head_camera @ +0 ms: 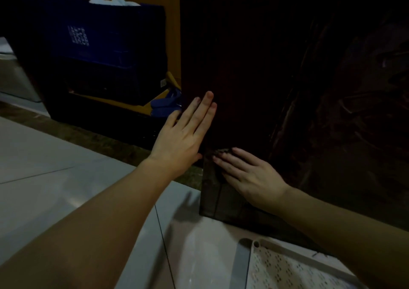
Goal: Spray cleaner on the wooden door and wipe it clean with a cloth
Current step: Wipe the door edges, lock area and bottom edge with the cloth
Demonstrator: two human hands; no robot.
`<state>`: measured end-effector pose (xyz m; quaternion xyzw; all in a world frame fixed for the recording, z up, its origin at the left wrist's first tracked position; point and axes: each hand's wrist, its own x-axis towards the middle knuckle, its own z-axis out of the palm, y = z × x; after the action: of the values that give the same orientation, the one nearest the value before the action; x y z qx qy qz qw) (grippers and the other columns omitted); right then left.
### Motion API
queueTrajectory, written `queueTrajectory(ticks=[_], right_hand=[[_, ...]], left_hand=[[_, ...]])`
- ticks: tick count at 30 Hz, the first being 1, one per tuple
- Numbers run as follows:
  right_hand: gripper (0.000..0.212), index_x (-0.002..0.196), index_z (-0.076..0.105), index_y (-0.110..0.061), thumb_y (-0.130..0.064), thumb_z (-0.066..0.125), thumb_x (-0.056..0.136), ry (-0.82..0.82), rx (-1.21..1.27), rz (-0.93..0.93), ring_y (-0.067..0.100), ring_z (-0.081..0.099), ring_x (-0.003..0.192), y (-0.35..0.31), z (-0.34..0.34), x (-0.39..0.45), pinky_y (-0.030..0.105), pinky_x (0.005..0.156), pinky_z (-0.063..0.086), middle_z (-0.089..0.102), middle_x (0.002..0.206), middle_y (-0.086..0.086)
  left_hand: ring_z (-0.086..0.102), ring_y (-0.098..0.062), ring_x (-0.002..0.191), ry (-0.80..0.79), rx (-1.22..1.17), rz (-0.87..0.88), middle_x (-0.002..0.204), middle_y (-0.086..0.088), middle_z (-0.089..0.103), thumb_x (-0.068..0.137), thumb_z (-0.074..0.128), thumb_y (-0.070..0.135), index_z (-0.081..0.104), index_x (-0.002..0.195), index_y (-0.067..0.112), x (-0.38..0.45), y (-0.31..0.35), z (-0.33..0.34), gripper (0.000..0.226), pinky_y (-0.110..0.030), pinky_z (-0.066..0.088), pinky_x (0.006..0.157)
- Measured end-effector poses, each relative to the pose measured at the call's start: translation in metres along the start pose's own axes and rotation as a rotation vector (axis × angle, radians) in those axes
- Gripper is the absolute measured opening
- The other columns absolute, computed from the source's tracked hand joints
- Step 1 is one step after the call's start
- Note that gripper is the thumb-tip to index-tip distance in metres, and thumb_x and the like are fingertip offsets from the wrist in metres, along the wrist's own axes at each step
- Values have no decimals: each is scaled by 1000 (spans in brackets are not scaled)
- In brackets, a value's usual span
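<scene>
At the far left, pale floor tiles [55,155] run up to a dark speckled threshold strip [106,138] that crosses the frame on a slant. Behind the strip stands a dark blue bag [106,45] with pale lettering on its side and something white [115,0] showing at its top. Just beside the bag, low down, blue slippers [166,103] lie on a yellow surface [141,107].

The left hand [183,133] reaches in from the lower left with its bare forearm stretched across the tiles. Its fingers are straight and held close together, laid flat against the near edge of the wooden door [287,78]; it holds nothing.

The door is dark, reddish brown and glossy, and fills the upper right of the view, standing open with its bottom corner just above the tiles. The light is dim, so its surface detail is hard to read.

Below and to the right of the left hand, the right hand [250,178] presses against the lower part of the door near that corner. Its fingers are extended and slightly spread. A small dark patch [223,151] sits at its fingertips; I cannot tell whether this is a cloth or a mark on the wood. The 2 hands are near each other but apart.

At the bottom right, a pale mat [287,271] with rows of small dots lies on the floor beneath the right forearm.
</scene>
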<state>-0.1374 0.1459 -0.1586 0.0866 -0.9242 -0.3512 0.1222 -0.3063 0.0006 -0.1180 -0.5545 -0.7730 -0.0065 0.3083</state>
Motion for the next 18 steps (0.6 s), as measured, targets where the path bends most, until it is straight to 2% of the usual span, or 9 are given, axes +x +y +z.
queueTrajectory(ticks=[4,8,10,13,15,18], right_hand=[[48,115,69,-8,-15,26,93,43,-5,50,34,47,132,-2,-11,40,48,121,10,61,130,15],[51,126,63,-6,-8,19,100,-26,19,-28,34,39,138,2,6,-3,50,119,14,46,146,16],[51,122,65,-6,-6,18,102,-79,11,-72,32,42,136,4,13,-33,49,118,13,46,146,15],[45,120,68,-7,-13,32,94,-137,-15,-122,31,42,137,3,16,-44,50,120,9,46,146,13],[51,120,68,-7,-15,26,91,-140,6,-97,31,42,136,-2,8,-29,51,120,13,48,145,13],[55,134,56,-8,-20,22,92,-140,-30,-102,32,31,143,-13,-3,11,48,117,-2,42,150,14]], left_hand=[[-6,-27,147,6,10,-9,151,-10,-37,79,68,30,-25,147,9,-3,3,1,117,-43,26,111],[0,-28,147,-8,6,-14,154,-11,-31,79,69,27,-18,149,9,-8,5,4,114,-44,30,108],[2,-28,147,-16,-6,-4,156,-11,-29,79,70,28,-16,149,9,-11,7,5,112,-44,31,108],[5,-28,148,-43,-24,16,157,-12,-25,81,66,23,-15,150,9,-18,9,10,107,-45,33,107],[3,-27,148,-85,-19,19,156,-12,-27,83,63,20,-18,149,10,-24,11,14,105,-44,32,108],[0,-27,148,-118,-5,14,154,-12,-32,85,60,21,-22,147,10,-29,16,18,104,-42,30,109]])
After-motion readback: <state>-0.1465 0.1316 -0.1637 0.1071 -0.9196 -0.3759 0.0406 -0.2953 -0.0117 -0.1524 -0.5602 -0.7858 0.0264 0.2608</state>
